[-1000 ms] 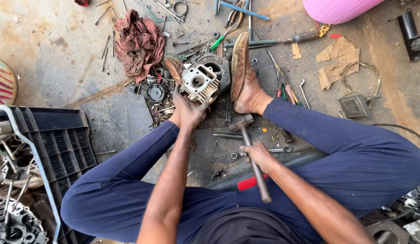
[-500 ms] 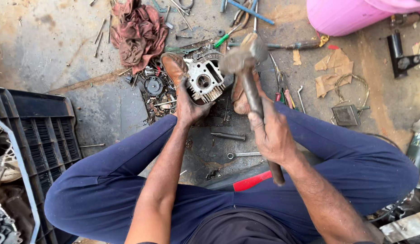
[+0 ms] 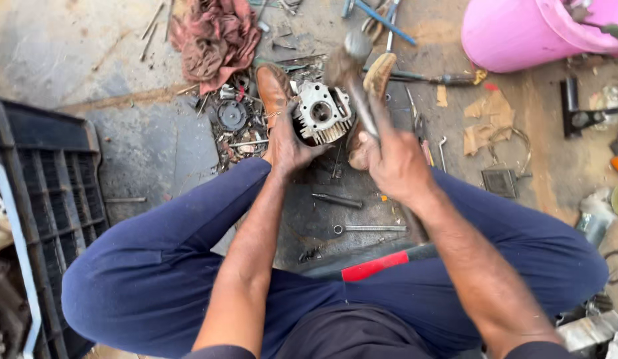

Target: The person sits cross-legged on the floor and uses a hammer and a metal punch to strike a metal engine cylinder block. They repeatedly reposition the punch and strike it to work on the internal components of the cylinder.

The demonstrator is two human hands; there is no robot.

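A finned metal engine cylinder head (image 3: 322, 114) rests on the ground between my two brown shoes. My left hand (image 3: 290, 145) grips its near left side and steadies it. My right hand (image 3: 396, 163) is closed around the wooden handle of a hammer (image 3: 354, 73). The hammer's metal head is blurred and sits just above the upper right of the cylinder head. My legs in blue trousers are bent out to both sides.
A dirty red rag (image 3: 216, 36) lies at the back left, a pink bucket (image 3: 521, 30) at the back right. A black plastic crate (image 3: 46, 199) stands at the left. Spanners, bolts, a round part (image 3: 231, 114) and cardboard scraps (image 3: 488, 113) litter the greasy ground.
My right hand lifted the hammer from low by my lap and swung it forward toward the cylinder head. The left hand kept its hold.
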